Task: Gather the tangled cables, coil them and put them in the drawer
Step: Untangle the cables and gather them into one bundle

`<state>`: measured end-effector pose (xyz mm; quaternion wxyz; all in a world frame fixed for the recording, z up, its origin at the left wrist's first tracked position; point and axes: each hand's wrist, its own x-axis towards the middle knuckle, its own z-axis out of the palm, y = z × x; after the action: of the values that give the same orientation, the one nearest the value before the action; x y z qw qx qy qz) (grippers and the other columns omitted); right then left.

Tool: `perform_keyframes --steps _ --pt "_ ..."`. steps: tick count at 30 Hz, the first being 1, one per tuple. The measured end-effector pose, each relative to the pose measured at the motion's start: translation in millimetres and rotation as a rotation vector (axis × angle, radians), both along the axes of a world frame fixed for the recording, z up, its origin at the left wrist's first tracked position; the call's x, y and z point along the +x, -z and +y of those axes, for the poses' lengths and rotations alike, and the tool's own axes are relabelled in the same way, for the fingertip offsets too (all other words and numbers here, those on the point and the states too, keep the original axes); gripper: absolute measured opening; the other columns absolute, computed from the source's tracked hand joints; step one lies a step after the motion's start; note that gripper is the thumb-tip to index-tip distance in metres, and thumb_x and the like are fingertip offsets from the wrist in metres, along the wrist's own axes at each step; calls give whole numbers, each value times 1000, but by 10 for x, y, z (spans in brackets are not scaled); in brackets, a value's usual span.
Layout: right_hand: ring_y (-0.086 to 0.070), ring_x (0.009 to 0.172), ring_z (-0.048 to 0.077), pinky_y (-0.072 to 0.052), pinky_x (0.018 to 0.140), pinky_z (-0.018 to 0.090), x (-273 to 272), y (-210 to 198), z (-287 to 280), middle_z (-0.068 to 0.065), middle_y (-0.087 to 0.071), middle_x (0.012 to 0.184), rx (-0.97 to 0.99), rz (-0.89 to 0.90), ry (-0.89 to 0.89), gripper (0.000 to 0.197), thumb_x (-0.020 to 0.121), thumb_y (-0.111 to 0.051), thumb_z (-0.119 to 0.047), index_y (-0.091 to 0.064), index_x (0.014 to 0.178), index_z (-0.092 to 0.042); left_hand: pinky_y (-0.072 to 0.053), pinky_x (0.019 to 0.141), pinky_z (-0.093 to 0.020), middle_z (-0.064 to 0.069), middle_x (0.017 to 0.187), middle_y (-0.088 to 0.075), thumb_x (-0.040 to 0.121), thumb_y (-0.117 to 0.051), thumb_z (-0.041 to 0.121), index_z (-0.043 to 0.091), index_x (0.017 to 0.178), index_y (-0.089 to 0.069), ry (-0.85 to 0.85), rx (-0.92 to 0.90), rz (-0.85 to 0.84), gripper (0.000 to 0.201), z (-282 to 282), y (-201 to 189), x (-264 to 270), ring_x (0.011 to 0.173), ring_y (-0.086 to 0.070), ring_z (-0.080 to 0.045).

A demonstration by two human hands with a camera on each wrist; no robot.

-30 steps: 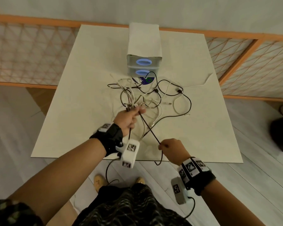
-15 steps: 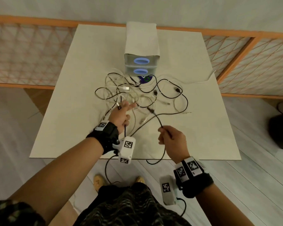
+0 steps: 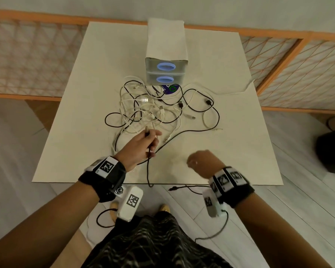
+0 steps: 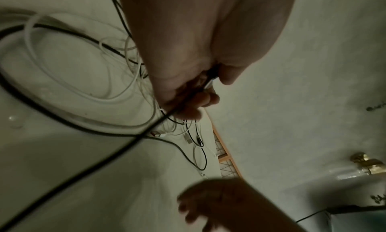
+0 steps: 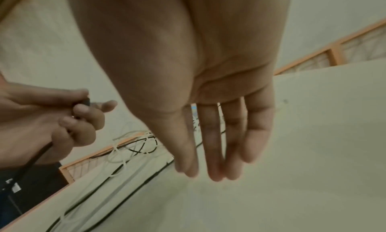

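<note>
Head view: the left hand (image 3: 143, 145) was closed on one end of a black cable (image 3: 191, 131), the plug standing above the fingers and the cord dropping past the near edge of the desk (image 3: 66, 132). The right hand (image 3: 203, 161) hovered just above the desk near that edge, blurred, with no cable seen in it. The tangle of black and white cables (image 3: 155, 109) lay spread at mid-desk in front of a closed two-drawer unit (image 3: 166, 74). The step in hand appeared to be freeing a single cable from the tangle; nothing was yet coiled or stowed, and the next move probably called for the free hand to take the slack and begin winding loops.

Left wrist view: the left hand (image 4: 188, 62) pinched the black cable (image 4: 117, 154), which ran taut away from the fingers; white loops (image 4: 69, 93) lay beneath on the desk.

Right wrist view: the right hand (image 5: 208, 103) was open, fingers (image 5: 211, 144) straight and together, holding nothing; the left hand (image 5: 52, 120) beside it gripped the dark plug
</note>
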<state>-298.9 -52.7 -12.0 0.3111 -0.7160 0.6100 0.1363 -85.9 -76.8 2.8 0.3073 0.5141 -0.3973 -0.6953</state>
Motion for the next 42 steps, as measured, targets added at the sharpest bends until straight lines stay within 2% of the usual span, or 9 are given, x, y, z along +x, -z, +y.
perform_keyframes --steps 7,13,20,22,25,29,33,38,42 --pt "-50 111 33 -48 90 40 447 331 -657 14 -39 126 -195 -19 73 55 92 -40 -3 -35 139 -29 -30 52 -21 13 55 -37 100 -39 23 24 109 -53 102 -162 -77 17 44 -89 -36 51 -31 -4" --pt "-44 105 32 -50 85 42 372 457 -623 14 -39 120 -400 45 24 20 92 -50 -18 -61 109 -19 -32 53 -19 14 53 -39 101 -34 14 17 85 -55 -11 -201 -56 26 0 -63 -104 46 -34 -1" --pt "-56 71 19 -38 62 19 319 -194 -471 4 -63 75 -566 -608 546 14 86 -63 -23 -65 83 -9 -33 62 -15 11 71 -38 85 -49 -10 16 95 -49 -113 -399 -187 27 -69 -48 -343 52 -39 5" --pt "-56 61 21 -42 58 27 318 -375 -383 7 -65 66 -517 -700 615 24 84 -63 -26 -63 74 -5 -35 65 -13 13 79 -37 79 -52 -9 14 106 -47 -59 -490 -234 36 -63 -99 -469 63 -42 6" --pt "-52 61 17 -42 59 32 297 -515 -293 14 -63 69 -493 -824 643 21 82 -65 -24 -68 74 -5 -43 75 -15 1 99 -53 88 -52 -4 3 120 -42 -16 -518 -181 33 -100 -148 -650 84 -51 2" --pt "-52 91 7 -38 74 6 215 -527 -249 -2 -50 98 -448 -790 579 17 82 -68 -27 -71 97 -21 -45 81 -13 -9 111 -55 98 -37 6 -3 127 -39 47 -472 -110 30 -121 -126 -736 95 -54 -2" --pt "-60 90 16 -51 79 29 83 -499 -127 -1 -57 96 -244 -1061 796 11 86 -63 -25 -67 96 -28 -44 94 -26 6 90 -64 95 -45 26 16 91 -61 -6 -272 -24 19 -175 -37 -689 94 -59 -7" --pt "-64 78 23 -54 65 32 163 -141 76 9 -63 85 344 -978 1097 45 90 -46 -53 -58 95 -10 -52 62 -25 5 48 -38 96 -29 3 11 76 -48 -159 66 413 28 -177 -200 -550 49 -50 -11" --pt "-65 69 16 -55 66 28 368 -22 -53 5 -64 78 451 -1298 1128 34 96 -43 -38 -59 96 -8 -18 32 -13 11 43 -30 97 -37 9 16 78 -48 -55 141 216 23 -74 -143 -507 34 -23 -3"
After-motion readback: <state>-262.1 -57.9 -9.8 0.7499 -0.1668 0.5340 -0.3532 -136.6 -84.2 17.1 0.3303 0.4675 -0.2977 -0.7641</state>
